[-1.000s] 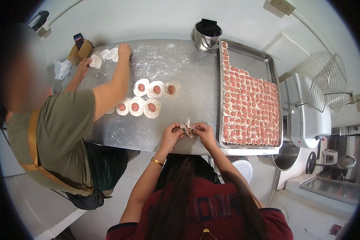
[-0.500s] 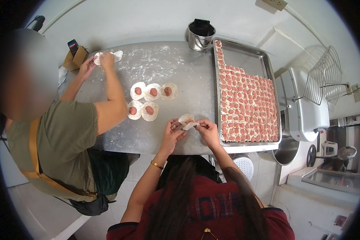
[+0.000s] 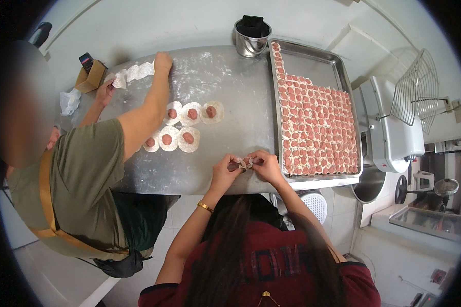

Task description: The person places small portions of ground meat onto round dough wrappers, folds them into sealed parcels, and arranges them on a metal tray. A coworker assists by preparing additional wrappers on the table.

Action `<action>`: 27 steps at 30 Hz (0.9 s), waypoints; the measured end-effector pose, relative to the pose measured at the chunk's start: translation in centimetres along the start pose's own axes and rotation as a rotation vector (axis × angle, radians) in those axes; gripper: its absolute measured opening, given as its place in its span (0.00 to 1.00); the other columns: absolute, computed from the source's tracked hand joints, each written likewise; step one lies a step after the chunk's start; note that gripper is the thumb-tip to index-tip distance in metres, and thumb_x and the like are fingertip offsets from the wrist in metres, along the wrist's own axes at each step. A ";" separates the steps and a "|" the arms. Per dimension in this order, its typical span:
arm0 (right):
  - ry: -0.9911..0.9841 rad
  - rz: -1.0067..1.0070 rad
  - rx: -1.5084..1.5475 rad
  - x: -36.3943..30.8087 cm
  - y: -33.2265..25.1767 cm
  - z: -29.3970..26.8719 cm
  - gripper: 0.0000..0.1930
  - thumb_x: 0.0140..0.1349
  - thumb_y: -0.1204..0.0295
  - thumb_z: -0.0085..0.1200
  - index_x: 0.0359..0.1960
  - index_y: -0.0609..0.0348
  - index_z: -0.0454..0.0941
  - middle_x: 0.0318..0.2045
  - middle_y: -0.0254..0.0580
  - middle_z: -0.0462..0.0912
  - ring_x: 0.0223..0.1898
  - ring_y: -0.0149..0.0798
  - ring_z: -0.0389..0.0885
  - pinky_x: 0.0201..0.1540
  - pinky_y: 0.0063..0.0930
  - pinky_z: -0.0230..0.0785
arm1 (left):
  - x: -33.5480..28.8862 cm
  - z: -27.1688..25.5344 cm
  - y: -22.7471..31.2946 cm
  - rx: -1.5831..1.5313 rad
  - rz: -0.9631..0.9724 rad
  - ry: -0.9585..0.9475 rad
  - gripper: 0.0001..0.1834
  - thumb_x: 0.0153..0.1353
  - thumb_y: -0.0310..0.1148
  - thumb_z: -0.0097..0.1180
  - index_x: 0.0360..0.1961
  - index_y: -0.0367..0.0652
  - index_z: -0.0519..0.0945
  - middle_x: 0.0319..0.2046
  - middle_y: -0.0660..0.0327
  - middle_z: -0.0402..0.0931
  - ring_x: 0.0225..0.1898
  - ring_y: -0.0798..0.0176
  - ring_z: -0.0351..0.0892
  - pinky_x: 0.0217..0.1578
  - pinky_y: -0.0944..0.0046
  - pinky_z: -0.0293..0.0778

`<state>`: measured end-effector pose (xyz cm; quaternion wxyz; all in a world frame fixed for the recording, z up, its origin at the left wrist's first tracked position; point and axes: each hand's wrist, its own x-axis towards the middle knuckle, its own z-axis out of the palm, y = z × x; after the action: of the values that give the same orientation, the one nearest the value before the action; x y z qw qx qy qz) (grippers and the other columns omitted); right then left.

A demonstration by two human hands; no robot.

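While the left hand (image 3: 225,170) pinches one side of a pale dough wrapper (image 3: 245,163), the right hand (image 3: 266,167) grips the other side, both sets of fingertips meeting around its gathered edges. The wrapper is held over the near edge of the metal table (image 3: 241,102), just left of a large tray (image 3: 312,64); whether there is meat inside cannot be told. Packed rows of meat-topped dumplings (image 3: 320,125) fill the tray's near part, and a single line of them runs up its left side. To the left of the hands, two rows of flat wrappers with meat (image 3: 191,113) lie on the table. Farther left, a co-worker (image 3: 77,179) reaches over more white wrappers (image 3: 140,71), one at the left fingers; the grip of the co-worker's right hand (image 3: 163,61) is unclear. A metal bucket (image 3: 252,43) stands beside the tray's far corner.
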<state>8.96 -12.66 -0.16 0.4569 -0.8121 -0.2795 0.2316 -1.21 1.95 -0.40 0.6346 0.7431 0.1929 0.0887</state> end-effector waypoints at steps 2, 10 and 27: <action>-0.008 -0.042 -0.040 0.5 0.4 0.1 0.18 0.42 0.85 0.55 0.39 0.62 0.78 0.32 0.47 0.79 0.34 0.41 0.80 0.37 0.29 0.72 | 0.0 0.4 0.3 0.031 -0.037 0.016 0.13 0.46 0.19 0.63 0.33 0.37 0.74 0.33 0.57 0.80 0.36 0.64 0.82 0.38 0.64 0.78; 0.107 -0.212 -0.224 -1.0 -0.7 -0.3 0.13 0.45 0.85 0.49 0.33 0.63 0.77 0.30 0.51 0.77 0.35 0.57 0.76 0.38 0.42 0.70 | 0.0 1.5 -0.4 0.321 0.047 -0.056 0.18 0.43 0.24 0.67 0.37 0.37 0.75 0.30 0.54 0.80 0.32 0.59 0.82 0.33 0.64 0.76; 0.035 -0.189 -0.221 -1.2 0.2 0.3 0.17 0.42 0.84 0.52 0.38 0.61 0.77 0.34 0.49 0.76 0.39 0.56 0.75 0.42 0.42 0.70 | 0.3 1.9 0.2 0.342 0.003 -0.133 0.14 0.46 0.29 0.67 0.30 0.36 0.73 0.24 0.52 0.78 0.26 0.55 0.79 0.28 0.61 0.72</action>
<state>7.96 -13.37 -0.36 0.3893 -0.8314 -0.3704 0.1414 -0.22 0.33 -0.58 0.5103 0.8446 0.1618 0.0063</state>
